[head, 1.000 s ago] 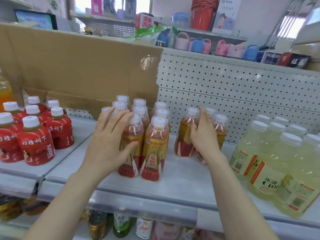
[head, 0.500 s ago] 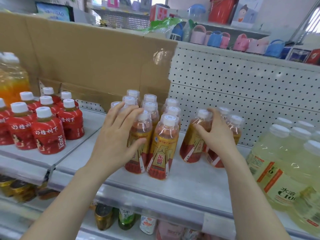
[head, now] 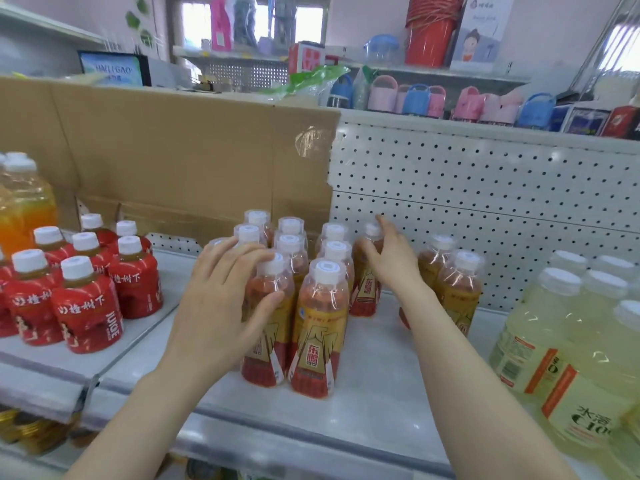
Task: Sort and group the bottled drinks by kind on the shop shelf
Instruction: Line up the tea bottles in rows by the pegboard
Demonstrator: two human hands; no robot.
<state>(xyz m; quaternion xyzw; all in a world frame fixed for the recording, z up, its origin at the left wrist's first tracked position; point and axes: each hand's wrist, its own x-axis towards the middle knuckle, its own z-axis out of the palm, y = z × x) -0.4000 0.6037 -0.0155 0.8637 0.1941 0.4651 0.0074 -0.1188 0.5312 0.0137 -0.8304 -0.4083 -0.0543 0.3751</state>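
Amber bottles (head: pixel 322 327) stand bunched mid-shelf (head: pixel 374 410), the nearest ones close to its front edge. Your left hand (head: pixel 221 306) lies on the front-left bottle (head: pixel 266 306), fingers spread and almost straight over its cap and shoulder, thumb across its side. Your right hand (head: pixel 391 261) grips a rear bottle (head: pixel 365 289) on the bunch's right side, thumb in front, fingers behind its neck. Two strays (head: pixel 457 292) stand just right of that wrist, apart from the bunch. Red bottles (head: pixel 86 306) fill the shelf's left end, pale bottles (head: pixel 554 341) its right.
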